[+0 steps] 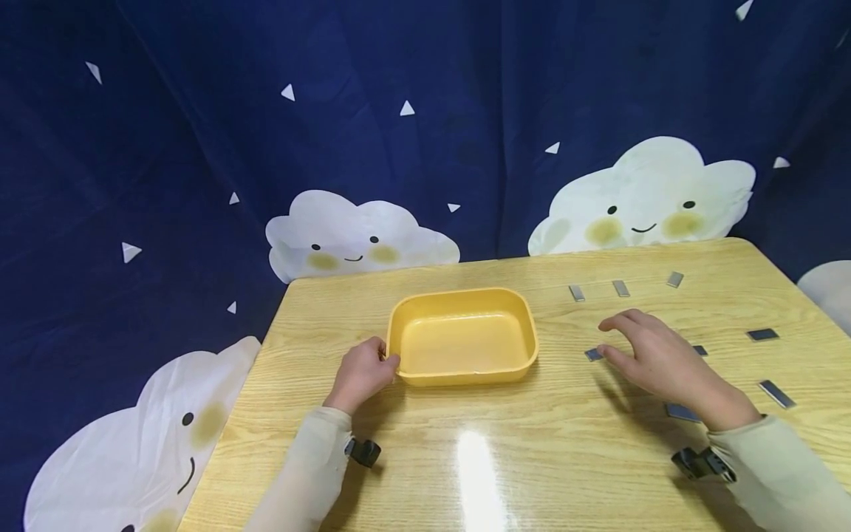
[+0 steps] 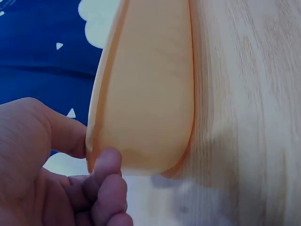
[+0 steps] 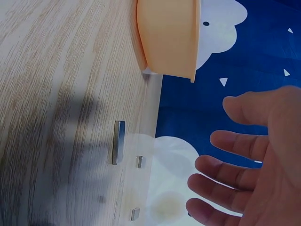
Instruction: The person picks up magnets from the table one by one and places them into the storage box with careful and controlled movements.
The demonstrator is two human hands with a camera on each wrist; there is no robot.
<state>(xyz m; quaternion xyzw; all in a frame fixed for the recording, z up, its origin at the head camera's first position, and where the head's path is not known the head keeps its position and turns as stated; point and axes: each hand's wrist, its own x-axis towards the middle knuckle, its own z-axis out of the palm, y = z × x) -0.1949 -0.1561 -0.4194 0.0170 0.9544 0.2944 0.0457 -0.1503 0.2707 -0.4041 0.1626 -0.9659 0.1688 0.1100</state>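
My left hand (image 1: pixel 362 375) grips the rim of a yellow plastic basin (image 1: pixel 465 344) at its left end, thumb and fingers on either side of the wall. The left wrist view shows that grip on the basin (image 2: pixel 146 94) from close up. Nothing lies inside the basin. To its right, my right hand (image 1: pixel 661 363) hovers over the table with fingers spread and nothing in them. One small flat metallic bar (image 1: pixel 592 355) shows just past the thumb; another bar (image 1: pixel 682 412) lies partly hidden under the wrist. In the right wrist view a bar (image 3: pixel 119 142) lies well apart from the fingertips.
Several more metallic bars lie scattered on the right of the wooden table (image 1: pixel 565 458), among them a bar (image 1: pixel 576 293) near the back and a bar (image 1: pixel 776 394) at the far right. A dark blue curtain (image 1: pixel 399 44) with cloud prints hangs behind the table and down its left side.
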